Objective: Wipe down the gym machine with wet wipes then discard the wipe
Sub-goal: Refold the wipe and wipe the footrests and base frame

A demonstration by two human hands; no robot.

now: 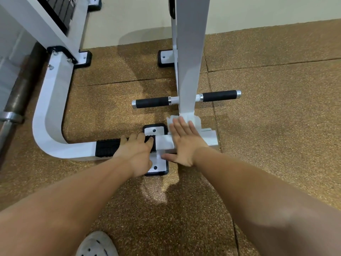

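Note:
The gym machine's white steel base frame (pixel 53 115) curves along the floor to a white upright post (pixel 190 58). My right hand (pixel 184 143) lies flat, fingers spread, on the base bar at the foot of the post, pressing a white wet wipe (pixel 170 120) whose edge shows past my fingertips. My left hand (pixel 137 153) rests palm down on the black ribbed foot pad (pixel 107 147) of the same bar, holding nothing.
A crossbar with two black grips (pixel 219 95) passes through the post just beyond my hands. Black-edged foot plates (pixel 155 130) sit on the brown speckled rubber floor (pixel 276 126). A weight stack (pixel 60 10) stands far left, a steel bar (pixel 16 100) at the left edge. My white shoe (pixel 96 244) shows below.

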